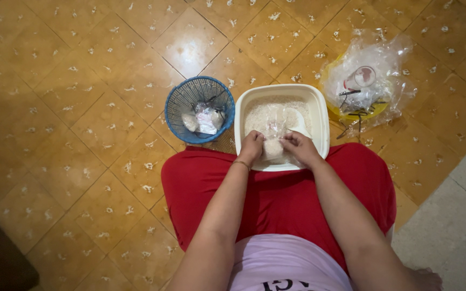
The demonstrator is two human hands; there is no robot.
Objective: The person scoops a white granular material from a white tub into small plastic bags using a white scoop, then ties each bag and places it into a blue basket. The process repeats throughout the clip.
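Between both hands' (252, 146) (299, 146) grip (fingers pinching), small bag (272, 145).

One white tub (319, 116), one blue basket (175, 108), two hands (252, 146), one small bag (272, 145)

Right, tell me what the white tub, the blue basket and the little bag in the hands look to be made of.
Tub: likely plastic, smooth and off-white, with a rounded moulded rim.
Basket: probably plastic too, blue, its wall an open lattice that the floor shows through.
Bag: thin clear plastic film, crinkled and glinting, with white grains visible inside; the left hand and right hand hold it over the tub.
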